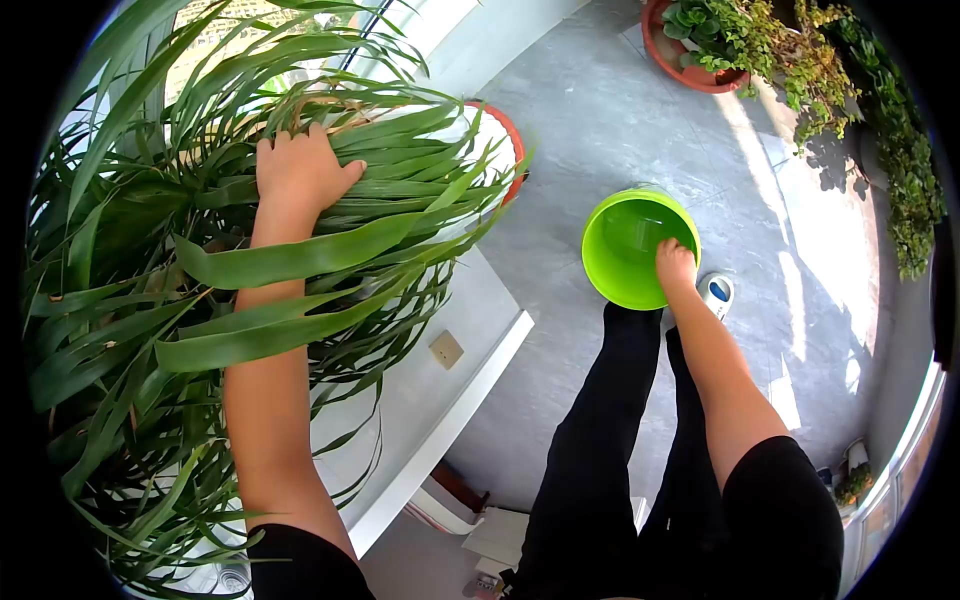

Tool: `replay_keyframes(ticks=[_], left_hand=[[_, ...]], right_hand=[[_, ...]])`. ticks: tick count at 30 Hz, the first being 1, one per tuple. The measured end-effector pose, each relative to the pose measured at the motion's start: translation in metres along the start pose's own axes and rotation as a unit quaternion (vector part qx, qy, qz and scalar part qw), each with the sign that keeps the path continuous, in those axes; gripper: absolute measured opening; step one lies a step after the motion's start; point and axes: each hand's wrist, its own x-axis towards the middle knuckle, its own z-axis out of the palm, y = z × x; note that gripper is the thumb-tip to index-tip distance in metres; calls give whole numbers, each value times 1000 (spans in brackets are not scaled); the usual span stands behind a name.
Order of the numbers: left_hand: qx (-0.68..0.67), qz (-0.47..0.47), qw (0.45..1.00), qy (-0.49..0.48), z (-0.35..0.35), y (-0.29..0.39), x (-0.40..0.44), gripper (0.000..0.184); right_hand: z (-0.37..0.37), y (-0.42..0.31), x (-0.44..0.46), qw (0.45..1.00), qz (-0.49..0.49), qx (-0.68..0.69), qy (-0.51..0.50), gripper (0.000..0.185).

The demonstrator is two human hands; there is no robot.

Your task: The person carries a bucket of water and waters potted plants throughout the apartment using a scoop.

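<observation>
Broad leaves of the strappy plant (300, 262) arch closest to my camera, across the left of the frame. At upper left, I see the left hand (303, 178) among them, its thumb held apart and fingers loosely spread, the tips partly hidden. Right of centre, the right hand (676, 264) reaches into the mouth of the green bucket (606, 262), fingers curled; I cannot tell whether they grip anything. Farther out, an orange rim (514, 140) edges the leaves at upper centre, a white shoe (722, 306) sits just beside the bucket, and a terracotta pot (664, 46) stands at upper right.
</observation>
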Motion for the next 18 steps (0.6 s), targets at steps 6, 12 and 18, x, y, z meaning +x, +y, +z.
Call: replay_keyframes(ticks=[6,12,18], left_hand=[[-40,142,986,79,13,-17,-26,58],[-14,186,978,94,26,-31,-51,61],[-27,215,961,171,56,-36,-61,22]], right_hand=[[-7,-23,-16,977,17,164,-137,25],[-34,-4,-10,949,11,238,-206,34],[-67,33,-19,883,4,416,-217,37]])
